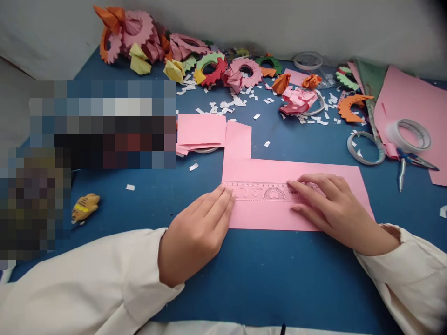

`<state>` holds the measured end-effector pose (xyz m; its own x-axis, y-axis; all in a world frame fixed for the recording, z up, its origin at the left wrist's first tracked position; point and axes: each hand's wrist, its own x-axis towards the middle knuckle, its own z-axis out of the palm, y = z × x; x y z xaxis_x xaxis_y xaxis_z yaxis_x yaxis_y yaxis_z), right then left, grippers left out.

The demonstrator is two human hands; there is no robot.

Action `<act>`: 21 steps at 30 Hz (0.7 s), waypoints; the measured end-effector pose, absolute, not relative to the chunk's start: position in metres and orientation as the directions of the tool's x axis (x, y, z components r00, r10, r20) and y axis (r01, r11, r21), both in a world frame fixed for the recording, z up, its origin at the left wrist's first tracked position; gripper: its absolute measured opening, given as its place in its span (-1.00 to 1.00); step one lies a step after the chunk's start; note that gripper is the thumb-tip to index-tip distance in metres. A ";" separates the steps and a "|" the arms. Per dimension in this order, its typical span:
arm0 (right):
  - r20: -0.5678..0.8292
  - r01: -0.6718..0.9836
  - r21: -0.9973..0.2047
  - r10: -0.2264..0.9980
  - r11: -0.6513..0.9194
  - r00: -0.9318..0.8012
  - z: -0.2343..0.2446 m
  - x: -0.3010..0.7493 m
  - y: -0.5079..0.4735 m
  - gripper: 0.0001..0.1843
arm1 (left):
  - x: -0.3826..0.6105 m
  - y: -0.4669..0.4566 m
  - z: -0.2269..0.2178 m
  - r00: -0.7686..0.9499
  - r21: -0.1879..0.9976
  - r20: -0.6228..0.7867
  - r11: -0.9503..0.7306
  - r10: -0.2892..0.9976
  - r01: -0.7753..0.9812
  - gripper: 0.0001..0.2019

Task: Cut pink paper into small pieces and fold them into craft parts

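A clear plastic ruler [258, 191] with a protractor shape in its middle lies flat across a pink sheet of paper [272, 217]. My left hand [197, 230] has its fingers together, the tips pressing the ruler's left end at the paper's left edge. Over the ruler's right part sits my right hand [337, 207], its index finger along the top edge and its thumb at the bottom edge, holding it. The right end of the ruler is hidden under that hand. A narrow strip of the pink sheet juts up at its upper left.
Beyond the sheet is a pile of folded pink cards [201, 130]. Tape rolls [366, 148], a blue compass [402, 172] and large pink sheets [408, 102] lie at right. Folded paper rings [244, 70] and white scraps [226, 109] line the back. A yellow figurine [85, 208] is at left.
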<state>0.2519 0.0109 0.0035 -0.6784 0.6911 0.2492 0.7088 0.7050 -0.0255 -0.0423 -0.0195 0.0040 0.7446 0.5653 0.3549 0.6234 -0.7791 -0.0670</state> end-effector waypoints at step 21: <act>0.264 0.706 -0.206 0.733 0.678 -0.627 0.001 0.258 0.012 -0.56 | -0.046 -0.016 0.013 0.697 0.056 0.380 -0.767 0.609 0.639 -0.76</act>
<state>0.2578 0.0123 0.0015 -0.6270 0.7328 0.2642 0.7056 0.6780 -0.2061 -0.0465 -0.0155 0.0134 0.6967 0.6087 0.3796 0.6395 -0.7668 0.0559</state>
